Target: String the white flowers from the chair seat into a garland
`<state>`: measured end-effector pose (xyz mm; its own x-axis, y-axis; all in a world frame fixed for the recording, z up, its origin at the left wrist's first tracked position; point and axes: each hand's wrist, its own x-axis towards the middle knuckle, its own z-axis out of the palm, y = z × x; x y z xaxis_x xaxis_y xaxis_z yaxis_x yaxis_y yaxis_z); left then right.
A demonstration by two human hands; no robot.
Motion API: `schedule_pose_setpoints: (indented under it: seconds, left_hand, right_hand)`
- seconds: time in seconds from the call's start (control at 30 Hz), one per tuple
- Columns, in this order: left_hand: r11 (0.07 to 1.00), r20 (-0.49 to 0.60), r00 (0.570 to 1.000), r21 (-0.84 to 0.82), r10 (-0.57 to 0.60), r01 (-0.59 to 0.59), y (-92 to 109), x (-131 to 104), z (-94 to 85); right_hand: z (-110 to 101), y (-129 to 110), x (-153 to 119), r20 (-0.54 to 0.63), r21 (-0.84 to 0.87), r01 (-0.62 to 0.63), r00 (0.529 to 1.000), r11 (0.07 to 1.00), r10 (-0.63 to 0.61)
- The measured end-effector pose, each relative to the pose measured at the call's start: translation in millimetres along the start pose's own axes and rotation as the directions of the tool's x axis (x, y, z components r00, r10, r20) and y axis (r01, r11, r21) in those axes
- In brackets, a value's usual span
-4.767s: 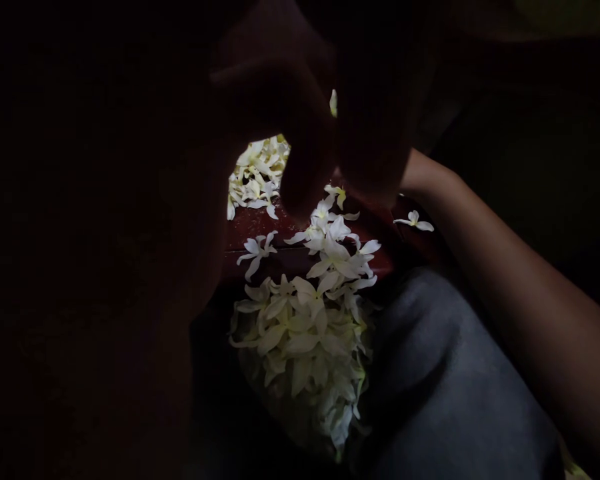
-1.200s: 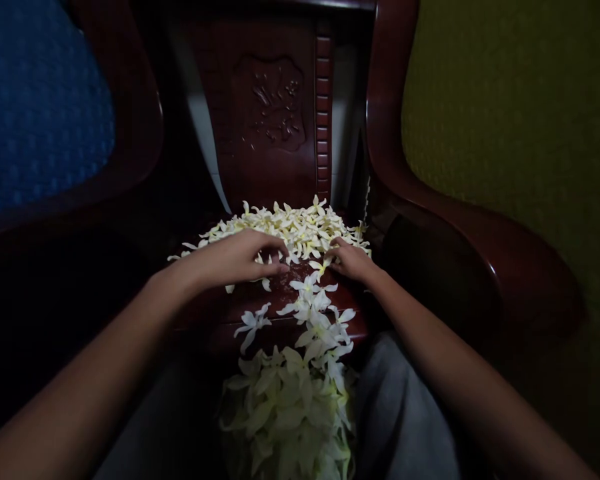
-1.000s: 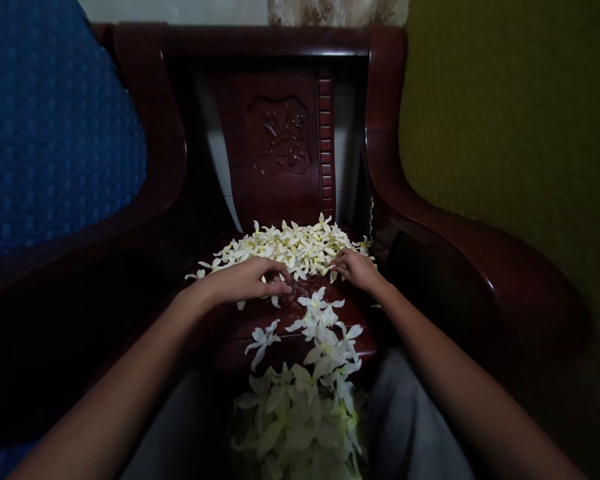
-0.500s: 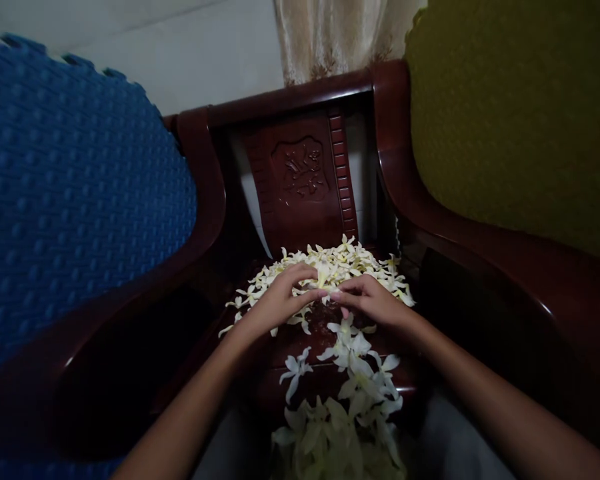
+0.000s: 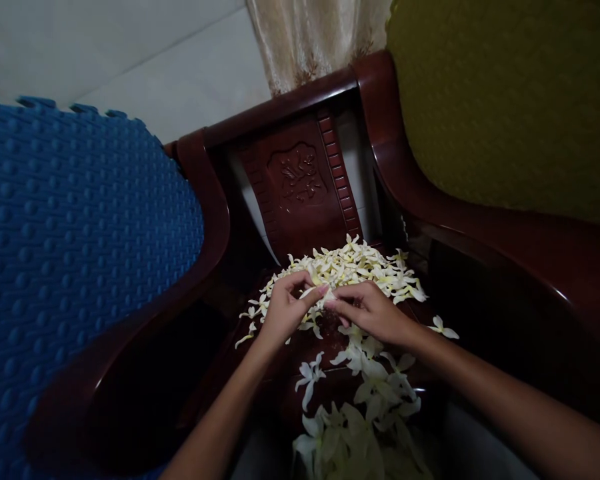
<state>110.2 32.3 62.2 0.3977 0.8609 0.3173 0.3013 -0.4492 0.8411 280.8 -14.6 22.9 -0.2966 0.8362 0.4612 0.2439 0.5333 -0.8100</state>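
My left hand (image 5: 289, 308) is closed in a pinch on a white flower (image 5: 329, 292), its thumb and forefinger around the petals. My right hand (image 5: 375, 312) pinches at the same flower from the other side, the fingertips of both hands almost meeting. Just behind them lies a heap of loose white and pale yellow flowers (image 5: 360, 261) on the chair seat. Below my right hand, a trail of white flowers (image 5: 380, 387) runs over the seat's front edge into a dim cluster lower down. Whether a thread joins them I cannot tell.
The dark red wooden chair (image 5: 300, 173) has a carved back and curved arms on both sides. A blue textured foam mat (image 5: 80, 253) stands at the left, an olive one (image 5: 505, 107) at the right. Beyond are a beige curtain (image 5: 320, 40) and pale tiles (image 5: 130, 47).
The view has tilted and shifted slightly. My hands remain together at the flower, my right fingers now closer in over it. A single flower shows to the right of my right wrist.
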Motion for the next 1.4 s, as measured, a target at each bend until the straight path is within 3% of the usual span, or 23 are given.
schedule_pose_setpoints:
  seconds: [0.17,0.27,0.47,0.77,0.97,1.07,1.2,1.4]
  left_hand:
    - [0.994,-0.023,0.999,-0.103,-0.026,0.024,7.5,0.4,-0.4]
    - [0.987,-0.023,0.999,-0.155,-0.046,0.042,10.7,-2.0,0.5]
    - [0.999,-0.058,0.998,-0.009,0.034,-0.035,15.5,-11.2,3.3]
    - [0.978,-0.062,0.993,0.193,0.098,-0.085,20.4,-18.1,5.5]
    - [0.899,0.019,0.959,0.342,0.284,-0.273,22.4,-22.1,8.4]
    - [0.883,0.035,0.948,0.354,0.318,-0.309,25.4,-24.3,7.6]
    - [0.859,0.006,0.925,0.368,0.380,-0.355,28.8,-27.8,5.4]
    - [0.886,-0.036,0.928,0.312,0.371,-0.343,31.3,-31.8,5.6]
  right_hand:
    - [-9.4,6.5,3.5,-0.081,-0.218,0.013,0.996,0.976,-0.031]
    - [-12.7,7.9,3.7,-0.052,-0.308,0.036,0.997,0.951,-0.055]
    - [-10.1,4.8,0.8,0.000,-0.361,0.054,0.998,0.931,-0.058]
    - [-17.8,-18.8,-1.1,-0.105,-0.155,-0.037,0.994,0.987,0.021]
    - [-16.4,-16.0,-1.1,-0.134,-0.109,0.019,0.990,0.994,-0.034]
    - [-11.9,-6.9,3.0,-0.158,0.079,0.022,0.987,0.997,-0.009]
    - [-8.8,-1.9,9.3,-0.108,0.364,-0.001,0.993,0.931,0.043]
    - [-8.9,-1.0,11.5,-0.113,0.489,0.002,0.992,0.872,0.061]
